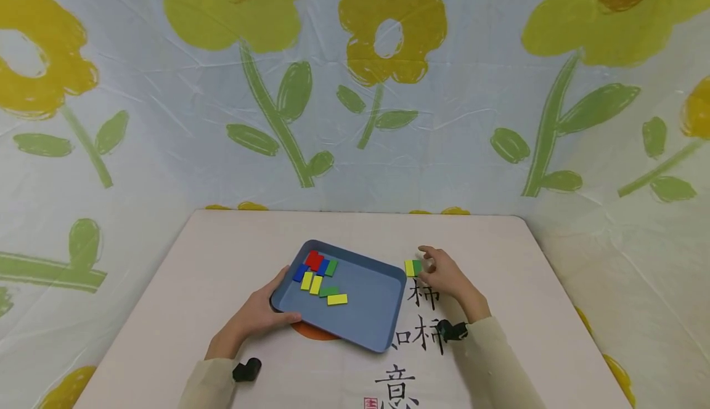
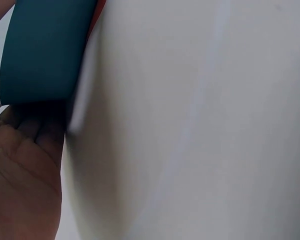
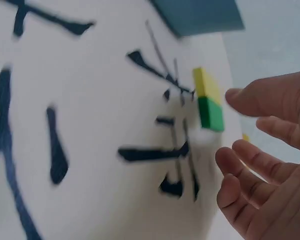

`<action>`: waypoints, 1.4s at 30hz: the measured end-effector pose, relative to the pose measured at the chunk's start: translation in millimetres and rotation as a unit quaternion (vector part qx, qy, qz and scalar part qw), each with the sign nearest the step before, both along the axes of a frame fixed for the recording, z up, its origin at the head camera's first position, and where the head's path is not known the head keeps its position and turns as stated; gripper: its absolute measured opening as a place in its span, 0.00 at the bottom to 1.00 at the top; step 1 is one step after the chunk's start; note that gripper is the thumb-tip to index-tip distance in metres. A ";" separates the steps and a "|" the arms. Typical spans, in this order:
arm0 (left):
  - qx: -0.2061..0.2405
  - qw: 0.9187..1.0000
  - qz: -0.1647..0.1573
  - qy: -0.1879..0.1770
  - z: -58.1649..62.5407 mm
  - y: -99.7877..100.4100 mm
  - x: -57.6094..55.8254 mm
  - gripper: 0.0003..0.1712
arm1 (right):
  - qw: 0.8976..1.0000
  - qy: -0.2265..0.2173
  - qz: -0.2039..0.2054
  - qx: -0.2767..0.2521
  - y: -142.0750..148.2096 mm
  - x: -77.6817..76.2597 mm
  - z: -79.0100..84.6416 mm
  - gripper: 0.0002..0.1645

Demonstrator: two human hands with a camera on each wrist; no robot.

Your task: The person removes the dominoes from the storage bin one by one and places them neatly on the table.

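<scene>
A blue-grey rectangular tray (image 1: 360, 316) sits at a slant in the middle of the table. My left hand (image 1: 256, 315) grips its left end, thumb along the near rim; in the left wrist view the fingers go under the tray (image 2: 45, 55). Several red, blue, green and yellow blocks lie in its left half, among them a yellow block (image 1: 337, 299). Just right of the tray, a yellow block (image 1: 409, 268) and a green block (image 1: 417, 267) lie side by side on the table. My right hand (image 1: 446, 275) is beside this pair, fingers apart and holding nothing; the right wrist view shows a gap to the green block (image 3: 211, 114).
Black brush-written characters (image 1: 424, 332) and a small red seal mark (image 1: 370, 403) are on the pale tabletop (image 1: 233, 236). An orange patch (image 1: 313, 331) shows under the tray's near edge. A flower-printed cloth (image 1: 432, 169) surrounds the table's back and sides.
</scene>
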State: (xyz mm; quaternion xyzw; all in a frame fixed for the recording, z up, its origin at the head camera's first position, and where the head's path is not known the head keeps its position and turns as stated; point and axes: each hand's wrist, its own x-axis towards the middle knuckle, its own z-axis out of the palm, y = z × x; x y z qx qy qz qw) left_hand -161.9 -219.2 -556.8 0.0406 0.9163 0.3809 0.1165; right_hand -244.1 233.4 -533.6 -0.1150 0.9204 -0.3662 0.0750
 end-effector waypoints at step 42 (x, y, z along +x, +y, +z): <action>0.011 1.000 0.004 0.003 -1.6 0.7 0.5 0.69 | 0.992 0.021 0.123 -0.022 -143.6 3.6 31.2 0.50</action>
